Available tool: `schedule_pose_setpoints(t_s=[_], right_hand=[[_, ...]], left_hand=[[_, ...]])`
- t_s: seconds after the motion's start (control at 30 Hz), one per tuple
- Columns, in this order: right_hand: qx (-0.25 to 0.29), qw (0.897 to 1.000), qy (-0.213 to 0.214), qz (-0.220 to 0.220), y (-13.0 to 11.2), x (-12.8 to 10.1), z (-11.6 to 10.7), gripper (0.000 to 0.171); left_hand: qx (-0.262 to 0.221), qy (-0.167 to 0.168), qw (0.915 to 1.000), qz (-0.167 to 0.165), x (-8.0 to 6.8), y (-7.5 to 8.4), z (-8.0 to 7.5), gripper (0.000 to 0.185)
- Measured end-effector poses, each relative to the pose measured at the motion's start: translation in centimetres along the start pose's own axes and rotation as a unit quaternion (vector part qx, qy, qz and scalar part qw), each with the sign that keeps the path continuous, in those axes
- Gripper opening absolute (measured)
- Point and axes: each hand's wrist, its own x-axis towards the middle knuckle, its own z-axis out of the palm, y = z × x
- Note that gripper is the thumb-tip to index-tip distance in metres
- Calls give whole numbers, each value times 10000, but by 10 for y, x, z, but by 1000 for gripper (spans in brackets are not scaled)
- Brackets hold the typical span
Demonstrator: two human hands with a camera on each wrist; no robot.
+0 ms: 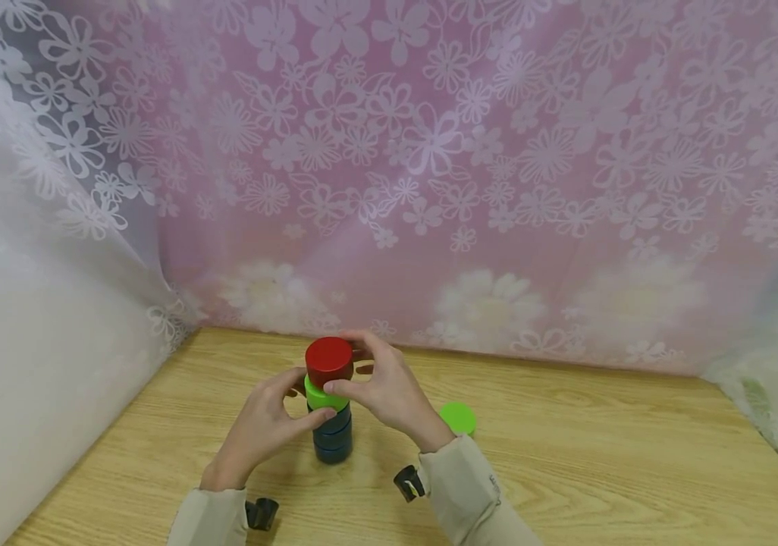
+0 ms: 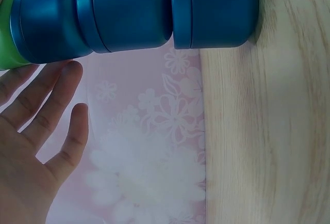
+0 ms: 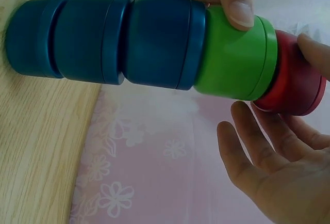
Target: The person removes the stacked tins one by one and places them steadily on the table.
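A tower of small round canisters stands upright on the wooden table. Its lower part is three blue canisters (image 3: 160,41), one above another. On them sits a green canister (image 3: 232,64), and a red canister (image 1: 329,355) tops the tower. My left hand (image 1: 268,415) grips the green canister, thumb at the near side and fingers behind. With thumb and fingers on opposite sides, my right hand (image 1: 389,390) holds the red canister right at the green one's top. In the right wrist view the red canister (image 3: 294,82) overlaps the green one's lid edge and looks slightly tilted.
Another green canister (image 1: 458,418) stands on the table (image 1: 600,447) to the right, partly behind my right wrist. A pink flowered cloth (image 1: 430,189) hangs along the table's back edge, with pale cloth at both sides. Dark wrist mounts (image 1: 408,483) jut from below both sleeves.
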Motion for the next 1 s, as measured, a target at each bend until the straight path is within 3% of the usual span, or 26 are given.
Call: schedule_pose_setpoints(t_s=[1.0], right_hand=[[136,9996,226,-94,14,-14,-26,60]], left_hand=[[97,18,9999,-134,-1,0,1,46]])
